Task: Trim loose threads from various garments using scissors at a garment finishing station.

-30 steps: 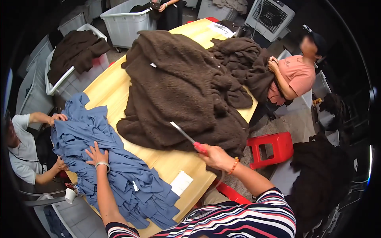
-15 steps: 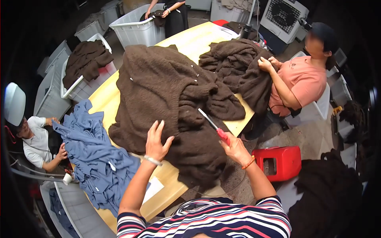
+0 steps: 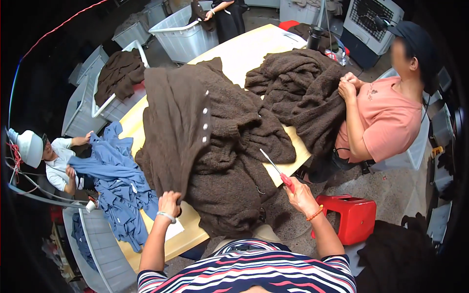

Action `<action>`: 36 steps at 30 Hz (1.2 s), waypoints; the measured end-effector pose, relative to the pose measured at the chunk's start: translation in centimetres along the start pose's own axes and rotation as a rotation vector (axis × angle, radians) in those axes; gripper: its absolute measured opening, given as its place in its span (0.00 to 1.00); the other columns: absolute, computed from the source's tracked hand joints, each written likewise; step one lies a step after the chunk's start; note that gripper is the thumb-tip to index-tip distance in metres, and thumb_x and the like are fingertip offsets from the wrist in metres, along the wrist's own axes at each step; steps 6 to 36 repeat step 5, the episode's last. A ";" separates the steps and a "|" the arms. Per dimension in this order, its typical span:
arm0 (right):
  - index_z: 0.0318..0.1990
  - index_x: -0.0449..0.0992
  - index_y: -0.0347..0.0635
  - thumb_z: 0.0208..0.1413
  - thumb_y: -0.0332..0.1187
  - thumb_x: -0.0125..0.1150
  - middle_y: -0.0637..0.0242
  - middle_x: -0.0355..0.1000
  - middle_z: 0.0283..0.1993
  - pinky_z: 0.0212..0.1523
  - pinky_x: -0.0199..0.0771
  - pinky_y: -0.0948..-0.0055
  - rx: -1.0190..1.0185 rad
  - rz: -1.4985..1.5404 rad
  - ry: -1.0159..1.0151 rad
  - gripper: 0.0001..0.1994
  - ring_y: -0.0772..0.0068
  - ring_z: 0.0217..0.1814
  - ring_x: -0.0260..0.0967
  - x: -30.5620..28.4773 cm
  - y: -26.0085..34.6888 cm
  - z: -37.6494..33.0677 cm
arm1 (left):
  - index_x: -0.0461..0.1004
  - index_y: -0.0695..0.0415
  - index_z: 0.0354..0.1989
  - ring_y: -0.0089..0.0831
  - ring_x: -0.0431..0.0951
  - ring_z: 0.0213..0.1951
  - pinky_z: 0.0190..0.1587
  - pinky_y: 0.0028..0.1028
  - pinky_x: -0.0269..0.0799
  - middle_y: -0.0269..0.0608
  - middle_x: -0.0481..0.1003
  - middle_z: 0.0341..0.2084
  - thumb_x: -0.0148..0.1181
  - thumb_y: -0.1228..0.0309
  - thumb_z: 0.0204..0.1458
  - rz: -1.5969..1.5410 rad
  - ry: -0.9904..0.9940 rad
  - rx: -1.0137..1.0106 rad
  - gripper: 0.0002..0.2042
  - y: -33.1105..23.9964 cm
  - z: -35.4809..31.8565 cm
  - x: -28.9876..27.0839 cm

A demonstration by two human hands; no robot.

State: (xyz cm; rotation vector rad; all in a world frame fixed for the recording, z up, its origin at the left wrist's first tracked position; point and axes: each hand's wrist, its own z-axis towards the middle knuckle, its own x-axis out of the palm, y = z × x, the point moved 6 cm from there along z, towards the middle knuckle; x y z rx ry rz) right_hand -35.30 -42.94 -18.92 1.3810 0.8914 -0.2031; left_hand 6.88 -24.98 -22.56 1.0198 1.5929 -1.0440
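A dark brown knit cardigan (image 3: 168, 112) lies on the table in front of me, one side lifted, with a row of white buttons along its edge. My left hand (image 3: 169, 204) is closed on the near edge of that lifted part. More brown knit fabric is bunched beneath and to its right. My right hand (image 3: 302, 199) is wrapped around the red handle of what look like scissors (image 3: 274, 164). Their slim metal blade points up and to the left, in front of the brown pile and apart from my left hand.
The yellow table (image 3: 249, 41) also bears blue garments (image 3: 119, 180), handled by a person at left. At right, a person in a pink shirt holds another brown garment (image 3: 298, 88). A red stool (image 3: 359, 219) stands by my right arm. White bins (image 3: 183, 41) surround the table.
My left hand has gone from spread fingers to gripping the cardigan, whose side has been pulled up, baring the button row. My right hand still holds the scissors, slightly lower and further right.
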 end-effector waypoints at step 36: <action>0.51 0.69 0.43 0.57 0.32 0.58 0.42 0.74 0.34 0.41 0.71 0.46 -0.039 -0.070 0.172 0.15 0.36 0.39 0.72 2.3 0.9 2.6 | 0.78 0.51 0.46 0.44 0.72 0.53 0.52 0.44 0.68 0.47 0.75 0.44 0.64 0.65 0.44 0.027 0.324 -0.279 0.18 2.2 -3.4 3.9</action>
